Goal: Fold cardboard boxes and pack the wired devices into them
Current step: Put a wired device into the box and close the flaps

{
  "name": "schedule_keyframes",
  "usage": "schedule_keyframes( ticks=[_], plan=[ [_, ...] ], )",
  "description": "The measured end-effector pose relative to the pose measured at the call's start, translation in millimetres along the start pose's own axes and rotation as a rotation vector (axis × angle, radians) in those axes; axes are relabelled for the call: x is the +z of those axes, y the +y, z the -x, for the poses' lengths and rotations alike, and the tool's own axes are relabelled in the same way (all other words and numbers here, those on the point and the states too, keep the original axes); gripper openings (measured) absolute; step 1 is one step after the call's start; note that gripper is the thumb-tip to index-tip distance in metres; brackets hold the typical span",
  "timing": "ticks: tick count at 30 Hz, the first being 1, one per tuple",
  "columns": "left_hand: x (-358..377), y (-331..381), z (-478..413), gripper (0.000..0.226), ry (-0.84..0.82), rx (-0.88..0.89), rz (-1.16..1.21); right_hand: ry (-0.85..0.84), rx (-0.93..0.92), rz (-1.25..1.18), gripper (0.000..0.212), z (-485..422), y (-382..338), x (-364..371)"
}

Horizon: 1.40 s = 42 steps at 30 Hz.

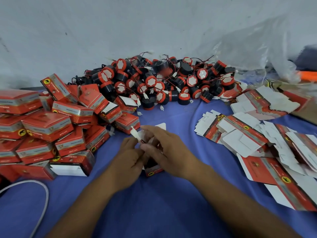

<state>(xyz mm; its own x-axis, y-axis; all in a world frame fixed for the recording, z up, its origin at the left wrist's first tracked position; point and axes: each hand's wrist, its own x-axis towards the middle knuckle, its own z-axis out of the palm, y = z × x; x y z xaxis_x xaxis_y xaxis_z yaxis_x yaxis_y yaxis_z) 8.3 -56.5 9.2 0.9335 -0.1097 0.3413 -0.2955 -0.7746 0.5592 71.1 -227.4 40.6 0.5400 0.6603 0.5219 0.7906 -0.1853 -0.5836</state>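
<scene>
A small red cardboard box (153, 169) stands open on the blue cloth at centre, mostly hidden under both hands. My left hand (129, 156) holds its left side, fingers curled at the top. My right hand (166, 148) curls over the box's opening. Between the fingertips a white connector (135, 133) on red wire sticks up; the device itself is hidden inside the box. A white box flap (161, 126) shows just behind my right hand. Several black-and-red round wired devices (159, 83) lie heaped at the back.
Folded red boxes (51, 124) are piled on the left. Flat unfolded box blanks (253, 140) are strewn on the right. A white cable (41, 191) curves at lower left. Crumpled clear plastic (257, 54) lies at back right, against a pale wall. Blue cloth (171, 212) covers the surface.
</scene>
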Motion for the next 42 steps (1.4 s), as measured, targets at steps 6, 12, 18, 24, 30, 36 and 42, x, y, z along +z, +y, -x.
schedule_keyframes(
  ticks=[6, 12, 18, 24, 30, 36, 42],
  plan=[
    [-3, 0, 1, 0.04, -0.106, -0.014, 0.036, 0.085, 0.067, -0.086, 0.051, 1, 7, 9],
    [5, 10, 4, 0.011, 0.121, -0.391, 0.43, 0.077, 0.202, -0.229, 0.039, 10, 13, 3],
    [10, 21, 2, 0.021, 0.281, -0.477, 0.573, 0.097, 0.166, -0.166, 0.023, 14, 10, 3],
    [19, 16, 7, 0.01, 0.398, -0.491, 0.403, 0.245, 0.182, -0.063, 0.01, 14, 9, 16],
    [18, 14, 9, 0.037, 0.409, -0.359, 0.426, 0.285, 0.234, -0.069, 0.034, 13, 8, 16],
    [23, 9, 9, 0.046, 0.427, -0.32, 0.476, 0.253, 0.257, 0.026, 0.038, 10, 11, 17],
    [24, 9, 11, 0.042, 0.432, -0.293, 0.486, 0.095, 0.013, 0.244, 0.016, 10, 15, 18]
  ],
)
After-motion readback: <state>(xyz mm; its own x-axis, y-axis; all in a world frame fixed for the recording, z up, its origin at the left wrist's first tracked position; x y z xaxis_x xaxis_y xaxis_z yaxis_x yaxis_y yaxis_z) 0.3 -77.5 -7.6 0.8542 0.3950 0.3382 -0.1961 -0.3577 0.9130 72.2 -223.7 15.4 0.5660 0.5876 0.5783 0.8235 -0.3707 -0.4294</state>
